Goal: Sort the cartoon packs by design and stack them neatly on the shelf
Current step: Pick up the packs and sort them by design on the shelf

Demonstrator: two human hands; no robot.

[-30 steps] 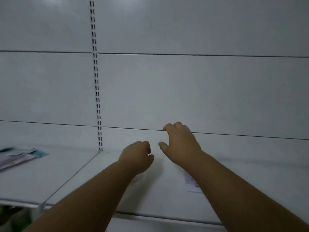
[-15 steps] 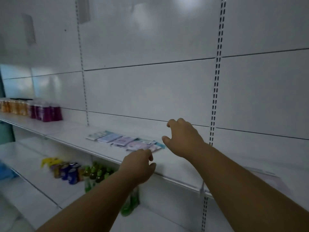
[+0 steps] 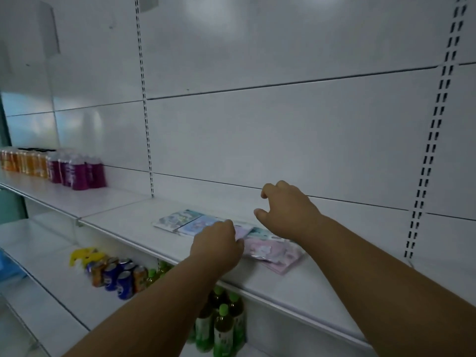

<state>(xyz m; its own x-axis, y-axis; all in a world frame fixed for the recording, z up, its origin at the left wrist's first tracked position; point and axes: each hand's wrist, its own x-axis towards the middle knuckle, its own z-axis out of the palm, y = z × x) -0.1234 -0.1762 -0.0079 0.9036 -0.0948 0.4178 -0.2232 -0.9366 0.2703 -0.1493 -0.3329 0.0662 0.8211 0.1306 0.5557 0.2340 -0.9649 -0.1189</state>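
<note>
Head view: a person is facing a white shelf (image 3: 121,215) on which the cartoon packs (image 3: 273,249) are lying flat in a loose, overlapping row. The row is running from a pale blue-green pack (image 3: 177,219) at its left end, through a light blue pack (image 3: 203,224) just beside it, to pink packs (image 3: 280,255) at its right end, near the shelf's front edge. The left hand (image 3: 219,249) is reaching over the middle of the row, back of the hand up, with its fingers bent down toward the packs; whether they are touching or pinching a pack cannot be told, since the hand is hiding its own fingertips. The right hand (image 3: 286,212) is hovering above the right part of the row, near the back panel (image 3: 283,140), its fingers loosely curled and its thumb standing apart, holding nothing. Both forearms are entering from the bottom of the picture. Farther left on the same shelf level, purple bottles (image 3: 77,171) are standing in a shrink-wrapped group, with orange bottles (image 3: 23,162) just beside them. On the lower shelf (image 3: 51,279), blue and orange cans (image 3: 118,276) are lying on their sides near a yellow object (image 3: 82,255) that is too blurred to name, and green-capped bottles (image 3: 221,323) are standing upright below the packs.
</note>
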